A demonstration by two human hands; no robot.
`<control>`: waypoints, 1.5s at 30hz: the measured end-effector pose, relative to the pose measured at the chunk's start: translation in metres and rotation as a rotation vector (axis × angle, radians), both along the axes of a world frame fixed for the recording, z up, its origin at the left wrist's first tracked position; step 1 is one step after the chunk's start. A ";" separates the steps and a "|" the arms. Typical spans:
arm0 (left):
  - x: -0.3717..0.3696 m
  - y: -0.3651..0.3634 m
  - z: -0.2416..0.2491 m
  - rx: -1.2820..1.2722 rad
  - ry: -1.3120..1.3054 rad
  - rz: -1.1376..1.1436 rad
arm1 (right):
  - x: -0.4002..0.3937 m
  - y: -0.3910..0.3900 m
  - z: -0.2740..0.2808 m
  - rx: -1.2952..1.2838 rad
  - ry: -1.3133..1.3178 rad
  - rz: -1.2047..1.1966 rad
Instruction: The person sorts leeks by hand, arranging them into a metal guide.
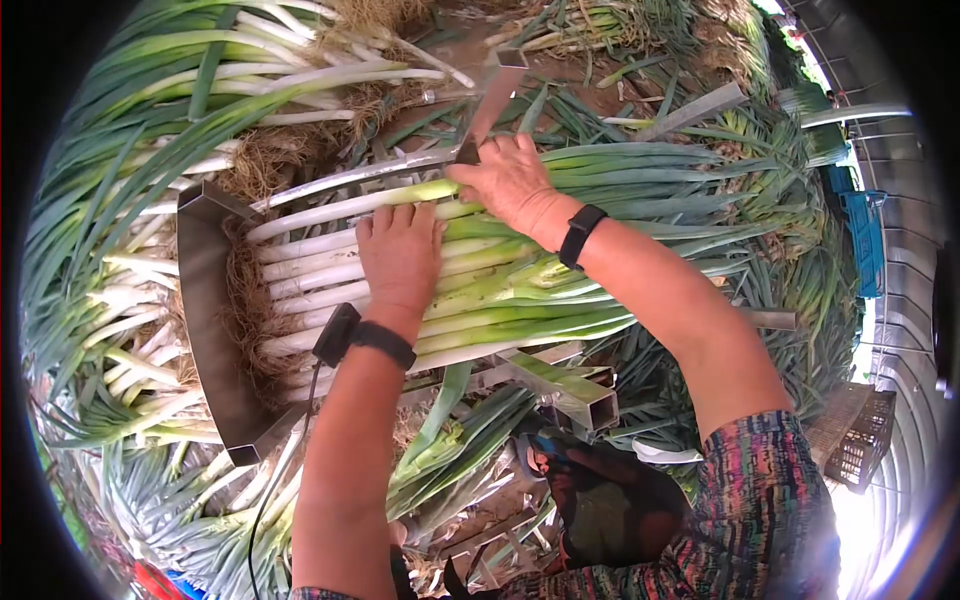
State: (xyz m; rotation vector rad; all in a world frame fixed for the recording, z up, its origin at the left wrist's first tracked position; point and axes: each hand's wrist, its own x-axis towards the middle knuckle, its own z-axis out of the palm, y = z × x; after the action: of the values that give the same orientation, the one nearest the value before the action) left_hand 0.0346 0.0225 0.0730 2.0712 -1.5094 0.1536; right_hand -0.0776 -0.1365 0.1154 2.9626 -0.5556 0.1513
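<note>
A row of leeks lies side by side in a metal frame, with roots against its curved end plate at the left and green leaves trailing right. My left hand rests over the pale stalks, its fingers together and bent over the upper ones. Farther right, my right hand is closed around the top leek where white turns to green, beside an upright metal bar. Its thumb points left along that stalk.
Loose leeks with brown roots are heaped at the upper left, and more lie at the lower left. Metal bars stick out near my body. At the right are a blue crate and a brown crate.
</note>
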 end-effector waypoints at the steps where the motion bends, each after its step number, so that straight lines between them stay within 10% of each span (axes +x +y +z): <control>1: 0.000 0.000 0.001 0.011 -0.017 0.005 | 0.000 0.001 -0.002 -0.002 -0.037 -0.011; 8: -0.001 0.001 0.004 0.137 -0.036 0.015 | -0.006 -0.033 -0.014 0.629 -0.226 0.064; 30: 0.016 0.003 -0.019 0.282 0.013 0.146 | -0.052 -0.013 0.001 0.232 0.439 -0.137; 33: 0.051 -0.009 0.000 0.504 0.287 0.051 | -0.054 -0.003 -0.007 0.189 0.457 -0.121; 34: 0.070 -0.011 -0.004 0.222 0.819 0.003 | -0.053 -0.004 -0.007 0.192 0.456 -0.124; 39: 0.088 0.084 0.159 -0.162 0.871 0.022 | -0.044 -0.004 0.010 0.254 0.477 -0.162; 45: 0.077 0.247 0.155 0.076 0.851 0.141 | -0.044 0.007 0.060 0.539 0.113 -0.055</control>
State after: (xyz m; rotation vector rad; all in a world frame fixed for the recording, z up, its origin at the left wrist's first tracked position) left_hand 0.1113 0.2696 0.2279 1.9101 -0.8481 -0.6612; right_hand -0.1218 -0.1299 0.1755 3.4331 -0.7656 -0.2059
